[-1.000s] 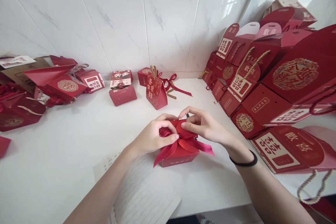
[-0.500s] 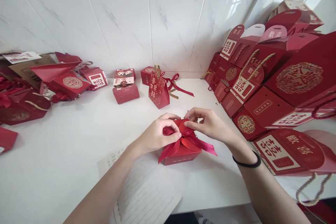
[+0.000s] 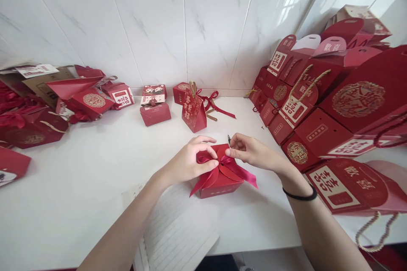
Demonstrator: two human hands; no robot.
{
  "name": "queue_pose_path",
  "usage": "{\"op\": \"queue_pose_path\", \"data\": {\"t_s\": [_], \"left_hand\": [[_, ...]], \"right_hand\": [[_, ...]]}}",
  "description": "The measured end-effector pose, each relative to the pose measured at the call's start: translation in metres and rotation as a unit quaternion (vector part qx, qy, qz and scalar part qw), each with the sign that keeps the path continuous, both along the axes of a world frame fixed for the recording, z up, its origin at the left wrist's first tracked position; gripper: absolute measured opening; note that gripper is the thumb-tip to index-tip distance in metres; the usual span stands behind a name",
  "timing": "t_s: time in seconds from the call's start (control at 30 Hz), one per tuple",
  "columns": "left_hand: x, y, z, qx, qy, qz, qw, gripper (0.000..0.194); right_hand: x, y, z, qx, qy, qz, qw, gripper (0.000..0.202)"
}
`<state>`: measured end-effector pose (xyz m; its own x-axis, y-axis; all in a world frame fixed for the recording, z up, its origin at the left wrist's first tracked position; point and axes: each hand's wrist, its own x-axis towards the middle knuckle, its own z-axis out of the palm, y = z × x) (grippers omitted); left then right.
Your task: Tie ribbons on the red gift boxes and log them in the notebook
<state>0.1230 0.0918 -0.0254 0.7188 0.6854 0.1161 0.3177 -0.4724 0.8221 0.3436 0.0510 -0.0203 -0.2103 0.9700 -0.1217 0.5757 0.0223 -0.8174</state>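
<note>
A red gift box [image 3: 221, 190] with petal-like top flaps sits in front of me, a dark pink satin ribbon [image 3: 247, 176] tied across its top. My left hand [image 3: 197, 159] is at the box's left side, thumb and forefinger pinched together on the ribbon's left loop. At the right of the knot is my right hand [image 3: 249, 150], fingers curled and thumb bent in at the ribbon's right loop. What lies between those fingertips is partly hidden. Just behind that hand, a pen tip [image 3: 229, 139] pokes out.
Lined paper [image 3: 181, 224] lies under my left forearm. Small red boxes [image 3: 155, 114] and a tag-topped box [image 3: 193, 114] stand toward the tiled wall. Stacked red gift boxes [image 3: 305, 135] fill the right side. More boxes [image 3: 92, 101] are heaped at the left.
The view has shifted slightly. My right hand has drawn a little away from the box's centre, and the pen tip behind it shows more clearly. My left hand keeps its pinch.
</note>
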Motion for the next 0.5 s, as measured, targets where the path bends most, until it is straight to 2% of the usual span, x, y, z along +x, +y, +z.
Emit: {"op": "queue_pose_path", "data": {"t_s": [0.07, 0.17, 0.23, 0.3, 0.4, 0.5], "left_hand": [[-0.006, -0.001, 0.005, 0.015, 0.001, 0.025, 1.000, 0.020], [-0.014, -0.009, 0.009, 0.019, -0.007, 0.095, 0.995, 0.024], [-0.017, -0.017, 0.007, -0.011, 0.007, 0.160, 0.987, 0.025], [-0.017, -0.025, 0.004, -0.065, 0.030, 0.211, 0.975, 0.037], [-0.016, -0.031, -0.001, -0.142, 0.040, 0.203, 0.968, 0.047], [-0.015, -0.030, -0.005, -0.156, 0.002, 0.162, 0.974, 0.043]], "right_hand": [[0.002, 0.002, -0.002, -0.029, -0.010, 0.022, 0.999, 0.043], [0.003, 0.005, -0.002, -0.051, 0.024, 0.070, 0.996, 0.049], [0.003, 0.006, -0.002, -0.050, 0.041, 0.080, 0.995, 0.051], [0.004, 0.006, -0.002, -0.050, 0.039, 0.073, 0.995, 0.052], [0.007, 0.007, -0.004, -0.062, 0.049, 0.083, 0.993, 0.049], [0.010, 0.007, -0.004, -0.078, 0.070, 0.100, 0.989, 0.047]]}}
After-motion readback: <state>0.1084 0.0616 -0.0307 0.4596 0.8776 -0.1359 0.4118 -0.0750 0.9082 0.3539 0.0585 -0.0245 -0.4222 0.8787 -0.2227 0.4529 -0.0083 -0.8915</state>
